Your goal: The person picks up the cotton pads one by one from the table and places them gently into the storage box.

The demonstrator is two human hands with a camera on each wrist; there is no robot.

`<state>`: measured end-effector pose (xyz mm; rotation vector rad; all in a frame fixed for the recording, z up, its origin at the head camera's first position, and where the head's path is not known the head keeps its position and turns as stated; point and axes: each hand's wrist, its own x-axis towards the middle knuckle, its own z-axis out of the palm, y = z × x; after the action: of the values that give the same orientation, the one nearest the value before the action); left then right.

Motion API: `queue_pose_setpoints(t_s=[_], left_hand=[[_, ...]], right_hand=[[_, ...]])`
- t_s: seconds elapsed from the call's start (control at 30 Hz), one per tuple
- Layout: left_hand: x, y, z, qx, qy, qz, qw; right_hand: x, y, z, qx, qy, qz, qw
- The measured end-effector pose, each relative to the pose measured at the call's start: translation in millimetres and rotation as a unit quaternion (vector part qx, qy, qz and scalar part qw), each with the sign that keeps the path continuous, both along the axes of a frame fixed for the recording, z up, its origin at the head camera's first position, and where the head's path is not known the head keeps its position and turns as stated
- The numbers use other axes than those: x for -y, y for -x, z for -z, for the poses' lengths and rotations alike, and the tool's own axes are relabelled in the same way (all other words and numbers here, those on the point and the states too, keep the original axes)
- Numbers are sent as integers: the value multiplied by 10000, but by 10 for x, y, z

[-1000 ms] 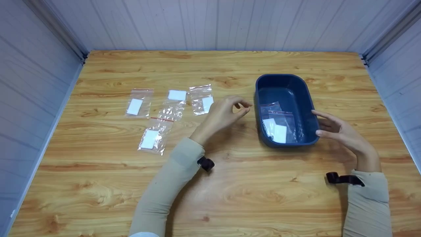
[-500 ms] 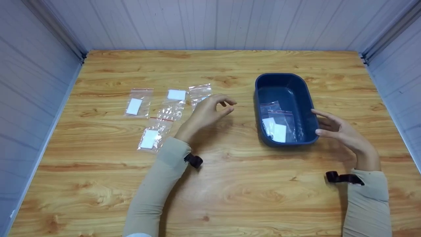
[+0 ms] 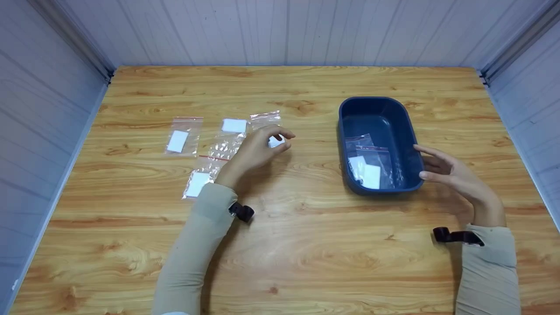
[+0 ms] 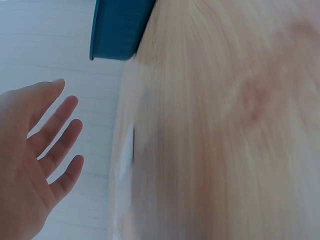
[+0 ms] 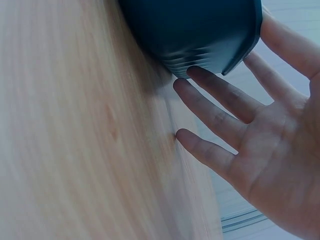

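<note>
My left hand (image 3: 256,151) hovers with nothing in it over the small clear zip bags, its fingers loosely bent. Beneath its fingers lies a zip bag (image 3: 265,117) holding a white rectangular piece (image 3: 275,141), partly hidden by the hand. My right hand (image 3: 459,177) touches the right side of a dark blue plastic bin (image 3: 376,124). In the right wrist view its extended fingers rest along the outer wall of the bin (image 5: 200,30), with the thumb up at the rim. Two zip bags with white pieces (image 3: 372,176) lie inside the bin near its front left.
More zip bags lie at left on the wood-grain table (image 3: 306,262): one at far left (image 3: 191,136), one in the middle (image 3: 228,144) and one in front (image 3: 199,183), partly behind the left forearm. Pale panel walls (image 3: 288,30) enclose the back and sides.
My left hand has moved left, away from the bin and back over the zip bags, with nothing in it. The right hand and the bin have stayed in place.
</note>
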<state>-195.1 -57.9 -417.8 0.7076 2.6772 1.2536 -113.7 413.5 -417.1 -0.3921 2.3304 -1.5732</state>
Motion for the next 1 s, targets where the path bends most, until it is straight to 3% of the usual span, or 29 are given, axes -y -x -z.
queue_pose_setpoints(t_s=[0.67,1.0], left_hand=[[370,37,115,348,66,-187,9992],[461,139,131,626,-33,-143,9979]], right_hand=[[-3,-13,-10,84,-430,14,9990],[-1,-7,-5,116,-153,20,9998]])
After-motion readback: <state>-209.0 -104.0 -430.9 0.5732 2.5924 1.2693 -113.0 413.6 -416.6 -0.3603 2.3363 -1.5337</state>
